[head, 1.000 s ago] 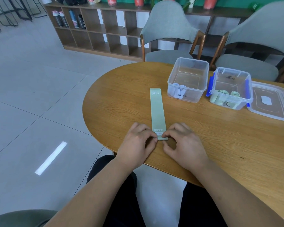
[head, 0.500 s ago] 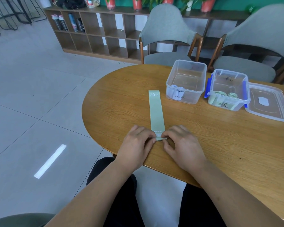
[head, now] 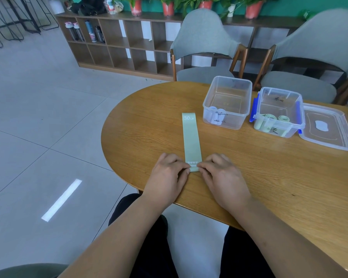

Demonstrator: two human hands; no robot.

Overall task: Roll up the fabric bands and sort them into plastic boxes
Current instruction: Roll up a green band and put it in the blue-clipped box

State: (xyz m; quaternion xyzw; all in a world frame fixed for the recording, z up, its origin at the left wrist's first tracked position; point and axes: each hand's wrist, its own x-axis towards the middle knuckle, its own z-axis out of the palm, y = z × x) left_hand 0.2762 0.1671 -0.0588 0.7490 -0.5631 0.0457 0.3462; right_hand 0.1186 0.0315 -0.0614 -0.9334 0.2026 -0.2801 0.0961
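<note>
Wooden and oval, the table (head: 249,177) filled the right side of my feed, with grey floor tiles to the left of it. On the tabletop the green band (head: 190,139) lay flat and straight, running away from the person. Its far end, printed "30 LB", stopped just short of the clear box (head: 235,123).

Both hands sat at the band's near end. I saw the left hand (head: 167,175) on the left edge and the right hand (head: 223,177) on the right edge, knuckles up and fingers curled close together. The fingertips (head: 187,169) of each hand pinched the last bit of fabric, almost meeting over the row of small white hearts. Whether that end was already turned over on itself I could not tell from where I watched.

White rolls (head: 216,117) lay in the near left corner of the clear box. Just beside it on the right stood the blue-clipped box (head: 269,95), which held green rolls (head: 283,118). A loose lid (head: 327,127) lay flat to the right of that one.

Behind the table stood two grey chairs (head: 205,43). Further back, a low wooden shelf (head: 117,47) ran along the wall with red plant pots (head: 168,9) on top.
</note>
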